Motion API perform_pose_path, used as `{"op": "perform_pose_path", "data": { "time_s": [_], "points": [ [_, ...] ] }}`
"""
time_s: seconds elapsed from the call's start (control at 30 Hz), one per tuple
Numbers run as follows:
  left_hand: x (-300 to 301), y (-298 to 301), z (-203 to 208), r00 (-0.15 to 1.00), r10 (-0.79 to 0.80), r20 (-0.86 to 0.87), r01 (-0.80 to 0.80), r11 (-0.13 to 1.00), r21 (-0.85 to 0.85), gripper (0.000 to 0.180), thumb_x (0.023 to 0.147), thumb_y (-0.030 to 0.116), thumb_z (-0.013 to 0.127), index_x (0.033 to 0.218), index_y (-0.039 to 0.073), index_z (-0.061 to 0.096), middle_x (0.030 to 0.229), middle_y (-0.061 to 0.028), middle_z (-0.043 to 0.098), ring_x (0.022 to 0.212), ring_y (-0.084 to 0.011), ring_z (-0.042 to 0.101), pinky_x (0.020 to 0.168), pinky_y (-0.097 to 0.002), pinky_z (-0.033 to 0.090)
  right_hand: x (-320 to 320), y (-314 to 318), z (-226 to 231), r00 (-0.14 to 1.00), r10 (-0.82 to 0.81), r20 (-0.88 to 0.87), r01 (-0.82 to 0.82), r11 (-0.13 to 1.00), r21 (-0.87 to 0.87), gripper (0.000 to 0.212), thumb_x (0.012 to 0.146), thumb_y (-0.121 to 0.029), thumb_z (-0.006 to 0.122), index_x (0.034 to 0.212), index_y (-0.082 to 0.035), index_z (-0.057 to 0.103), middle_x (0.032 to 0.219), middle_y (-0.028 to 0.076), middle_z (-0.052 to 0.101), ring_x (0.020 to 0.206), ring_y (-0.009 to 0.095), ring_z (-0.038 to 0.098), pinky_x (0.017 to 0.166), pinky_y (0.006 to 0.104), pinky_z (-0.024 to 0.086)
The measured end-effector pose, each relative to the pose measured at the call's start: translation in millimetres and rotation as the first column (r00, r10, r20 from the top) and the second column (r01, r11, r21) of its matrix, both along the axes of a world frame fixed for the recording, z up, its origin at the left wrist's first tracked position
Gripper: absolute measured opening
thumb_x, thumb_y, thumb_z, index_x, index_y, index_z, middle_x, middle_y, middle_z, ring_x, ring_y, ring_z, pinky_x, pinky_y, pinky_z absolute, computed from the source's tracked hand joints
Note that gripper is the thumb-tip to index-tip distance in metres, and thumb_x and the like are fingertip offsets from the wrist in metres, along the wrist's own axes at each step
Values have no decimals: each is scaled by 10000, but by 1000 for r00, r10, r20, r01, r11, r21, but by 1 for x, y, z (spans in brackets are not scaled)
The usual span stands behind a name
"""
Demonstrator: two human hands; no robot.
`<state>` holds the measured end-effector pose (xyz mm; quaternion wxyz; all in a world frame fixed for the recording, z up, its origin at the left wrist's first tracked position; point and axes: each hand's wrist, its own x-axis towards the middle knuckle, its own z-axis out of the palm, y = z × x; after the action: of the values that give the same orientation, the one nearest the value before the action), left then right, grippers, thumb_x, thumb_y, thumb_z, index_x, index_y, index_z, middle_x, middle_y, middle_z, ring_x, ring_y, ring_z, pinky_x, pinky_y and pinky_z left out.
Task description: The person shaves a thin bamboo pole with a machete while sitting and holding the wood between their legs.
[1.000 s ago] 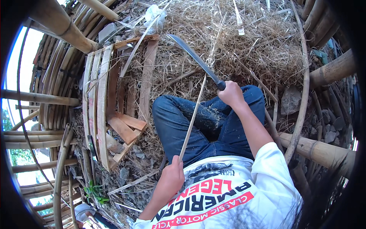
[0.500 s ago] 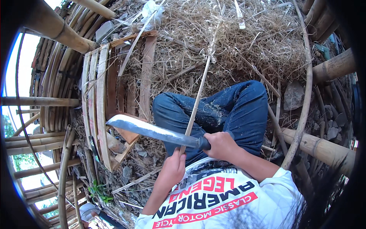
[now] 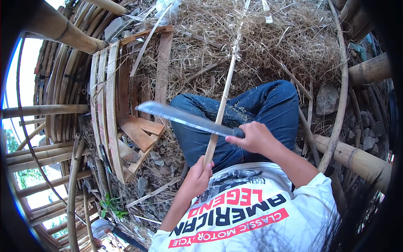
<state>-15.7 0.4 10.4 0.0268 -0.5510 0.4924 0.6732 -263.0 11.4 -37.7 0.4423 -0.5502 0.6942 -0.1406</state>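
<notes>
My right hand (image 3: 254,136) is closed round the dark handle of a machete (image 3: 180,117). Its long blade points to the left and lies across a pale bamboo strip (image 3: 226,88), a little above my left hand. The blade is slightly blurred. My left hand (image 3: 199,176) grips the near end of the strip, close to my shirt. From there the strip runs away from me between my crossed legs, with thin curled shavings (image 3: 236,54) hanging along its far part.
A broken wooden crate (image 3: 112,80) stands on the left, near bamboo poles (image 3: 46,110). Dry shavings (image 3: 285,46) cover the ground ahead. On the right lie a curved stick (image 3: 342,84), a thick bamboo pole (image 3: 357,161) and a grey stone (image 3: 327,99). A plastic bag (image 3: 168,11) is at the far edge.
The machete has moved away from me along the bamboo strip, and its blade has shifted right with my right hand. My left hand has moved slightly right, still gripping the strip.
</notes>
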Motion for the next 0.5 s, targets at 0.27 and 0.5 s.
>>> {"op": "perform_pose_path", "data": {
  "time_s": [0.27,0.5],
  "points": [
    [0,-1,0,1000,4,-17,-5,999,-47,158,1029,162,415,1006,27,493,678,-16,500,583,-79,448,534,-266,387,-15,-11,-16,987,22,-159,-34,996,-78,766,769,-759,559,647,-9,660,663,208,654,664,376,671,638,460,544],
    [7,-2,1,997,63,-53,-63,998,11,99,1037,175,424,1020,101,487,709,46,435,534,-17,342,436,-184,285,-9,-13,-29,981,10,-192,-41,987,-158,786,759,-781,545,649,-12,664,639,201,649,631,378,667,617,458,546]
  ]
}}
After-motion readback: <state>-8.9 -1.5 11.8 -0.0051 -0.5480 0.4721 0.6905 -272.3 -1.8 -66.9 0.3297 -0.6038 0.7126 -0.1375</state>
